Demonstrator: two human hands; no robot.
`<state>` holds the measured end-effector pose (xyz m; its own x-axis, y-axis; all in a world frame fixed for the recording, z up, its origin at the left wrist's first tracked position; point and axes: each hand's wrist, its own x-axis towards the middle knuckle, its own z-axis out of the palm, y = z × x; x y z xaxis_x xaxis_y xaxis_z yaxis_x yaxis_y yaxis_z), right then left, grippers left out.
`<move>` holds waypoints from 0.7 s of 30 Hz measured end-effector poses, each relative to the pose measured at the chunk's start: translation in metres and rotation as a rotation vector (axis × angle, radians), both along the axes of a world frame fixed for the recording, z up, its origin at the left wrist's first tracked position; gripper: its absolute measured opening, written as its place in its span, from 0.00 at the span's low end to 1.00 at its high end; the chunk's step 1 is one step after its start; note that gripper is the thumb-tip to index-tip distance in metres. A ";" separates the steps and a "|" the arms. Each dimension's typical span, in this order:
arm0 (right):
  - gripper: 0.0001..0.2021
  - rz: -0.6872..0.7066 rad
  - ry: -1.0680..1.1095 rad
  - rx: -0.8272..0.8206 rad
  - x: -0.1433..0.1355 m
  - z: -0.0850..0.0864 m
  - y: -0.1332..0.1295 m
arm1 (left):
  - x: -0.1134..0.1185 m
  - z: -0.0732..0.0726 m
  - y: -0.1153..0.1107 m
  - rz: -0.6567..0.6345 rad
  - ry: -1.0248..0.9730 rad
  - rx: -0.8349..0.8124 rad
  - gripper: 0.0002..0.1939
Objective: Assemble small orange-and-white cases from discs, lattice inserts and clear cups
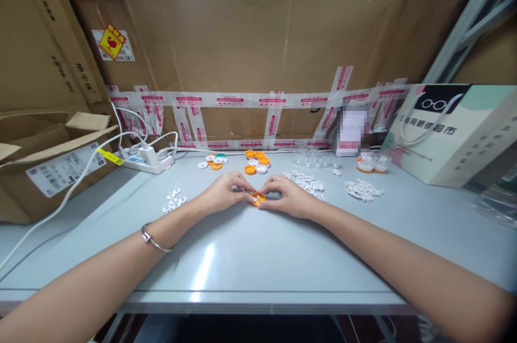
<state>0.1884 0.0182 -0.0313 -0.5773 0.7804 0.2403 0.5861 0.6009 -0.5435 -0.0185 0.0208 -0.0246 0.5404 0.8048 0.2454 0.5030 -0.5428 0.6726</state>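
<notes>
A tall cardboard panel (242, 36) stands along the back of the grey table (258, 262). In front of the panel, the left hand (226, 192) and the right hand (288, 196) together pinch an orange round part (258, 201); closer to the panel lie similar orange rings (264, 160) and white discs (202, 165).

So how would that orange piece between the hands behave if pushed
The orange piece is probably stiff, as it looks like moulded plastic. Small beside the fingers, it's likely light. Its low, round shape would probably slide on the glossy table rather than tip.
</notes>
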 end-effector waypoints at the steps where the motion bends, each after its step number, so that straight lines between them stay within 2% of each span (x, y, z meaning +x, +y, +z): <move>1: 0.14 -0.004 0.004 -0.003 0.000 0.000 0.000 | -0.002 0.003 -0.001 0.016 0.022 0.035 0.10; 4: 0.15 -0.015 0.009 -0.012 0.000 0.001 -0.001 | -0.008 0.014 -0.004 0.013 0.130 0.127 0.10; 8: 0.14 -0.022 0.001 -0.018 0.000 0.003 -0.002 | -0.011 0.023 -0.010 -0.123 0.285 0.197 0.11; 16: 0.15 -0.022 0.023 -0.009 0.000 0.001 -0.001 | -0.008 0.021 -0.015 -0.183 0.489 0.308 0.15; 21: 0.15 -0.007 0.036 -0.001 -0.001 -0.001 -0.001 | -0.005 0.023 -0.022 -0.146 0.651 0.420 0.16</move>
<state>0.1878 0.0176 -0.0320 -0.5629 0.7845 0.2602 0.5702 0.5965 -0.5649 -0.0236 -0.0012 -0.0017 0.7732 0.6243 0.1113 0.6289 -0.7774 -0.0089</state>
